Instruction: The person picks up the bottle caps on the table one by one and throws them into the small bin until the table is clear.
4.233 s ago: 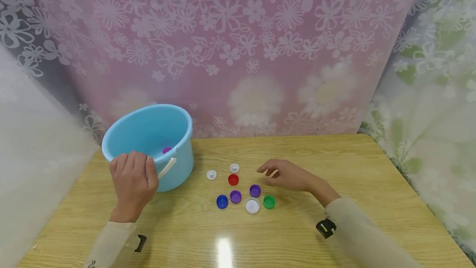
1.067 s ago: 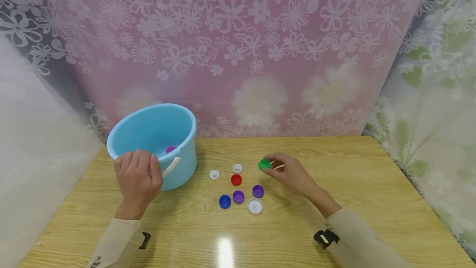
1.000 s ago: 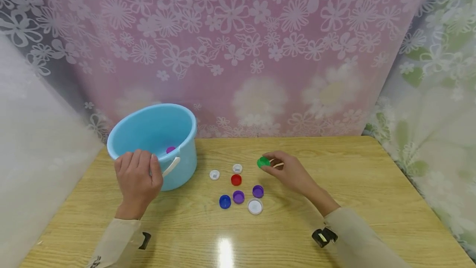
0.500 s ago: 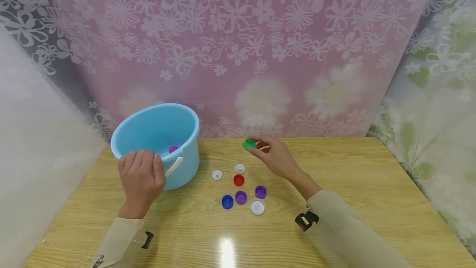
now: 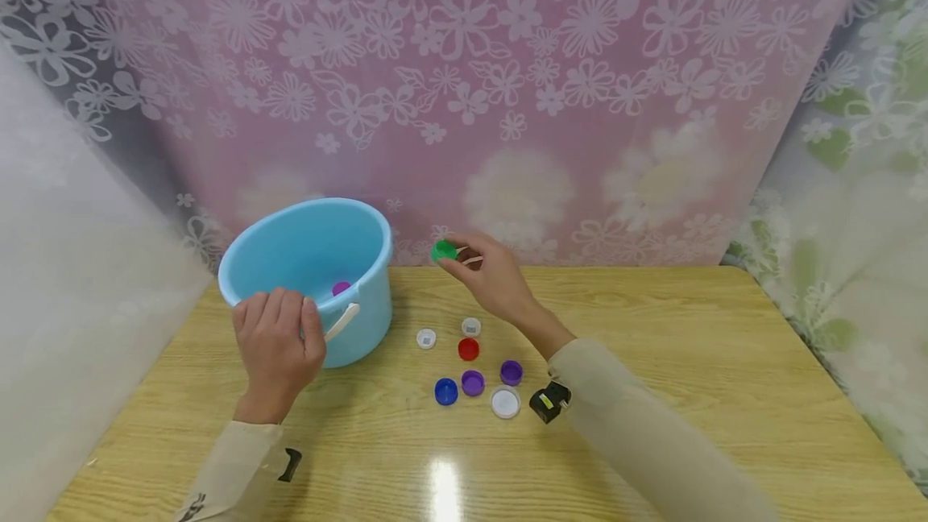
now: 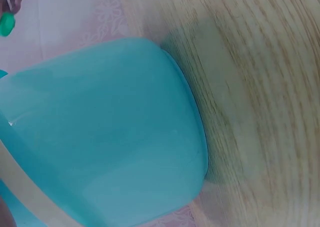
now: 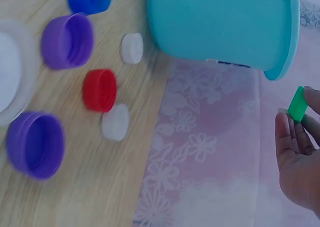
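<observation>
A light blue bucket [image 5: 366,321] stands at the left of the table, with a magenta cap [image 5: 341,287] inside it. My left hand [image 5: 281,341] grips the bucket's near rim, fingers curled over the edge. In the air right of the bucket, my right hand [image 5: 493,274] pinches a green bottle cap [image 5: 444,251] between thumb and fingers. The right wrist view shows the green cap [image 7: 298,104] edge-on at the fingertips, apart from the bucket [image 7: 220,27]. The left wrist view is mostly filled by the bucket's side [image 6: 110,127].
On the wooden table [image 5: 652,345] lie a red cap [image 5: 468,349], a blue cap [image 5: 445,391], purple caps [image 5: 473,383], small white caps [image 5: 426,338] and a larger white lid [image 5: 505,402]. A floral curtain [image 5: 522,103] hangs behind the table.
My right hand has picked up the green cap from beside the large white lid, raised it and carried it left towards the bucket. The left hand still holds the rim.
</observation>
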